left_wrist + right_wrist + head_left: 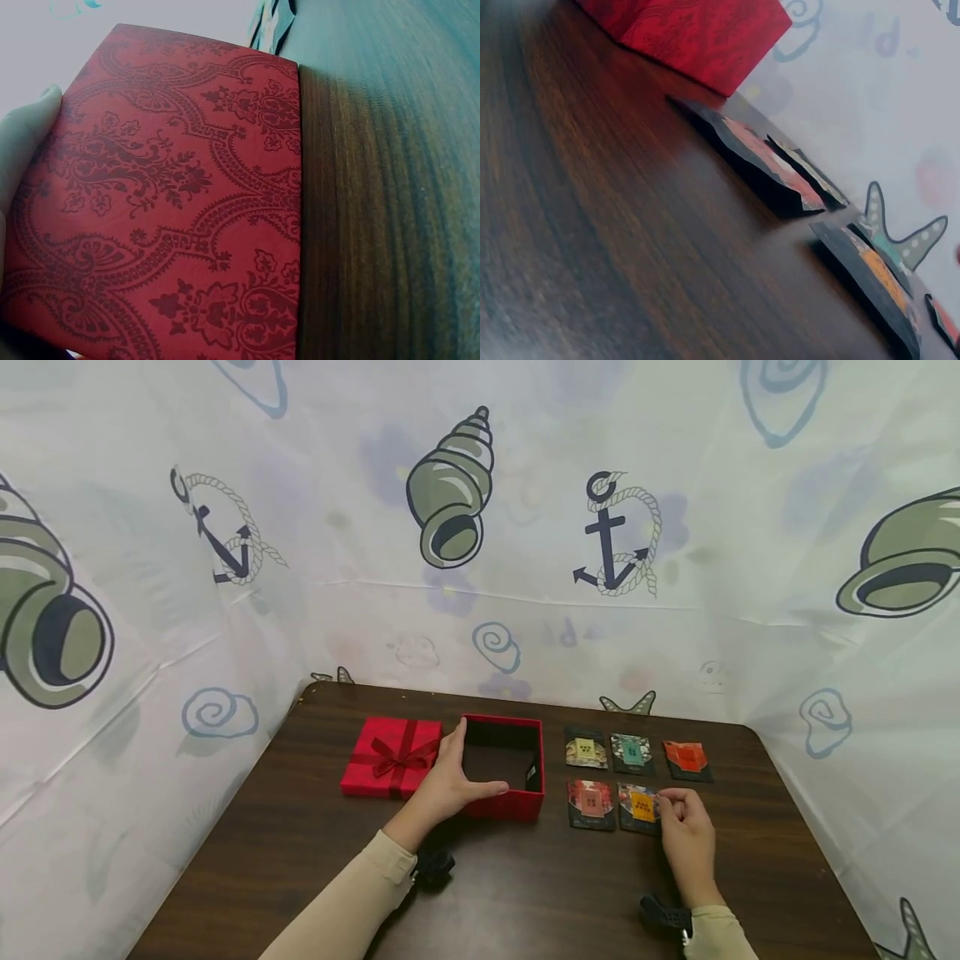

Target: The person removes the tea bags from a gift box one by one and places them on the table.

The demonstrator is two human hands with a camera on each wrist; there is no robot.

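Note:
A red gift box [501, 808] with a dark inside stands without its lid on the table. My left hand [450, 783] grips it at the left side, the thumb over the front rim and the fingers along the left wall. In the left wrist view the thumb shows at the edge of the patterned box wall [165, 195]. My right hand [688, 839] pinches the right edge of a dark sachet with an orange label [639, 807]. This sachet [874, 277] lies flat in the right wrist view, where the hand is out of sight.
Left of the box lies the red lid [371, 752] with a ribbon bow. Other sachets lie right of the box: one with a pink label [592, 803], a yellow one [586, 749], a teal one [632, 753] and a red one [687, 760]. A patterned cloth hangs behind the table.

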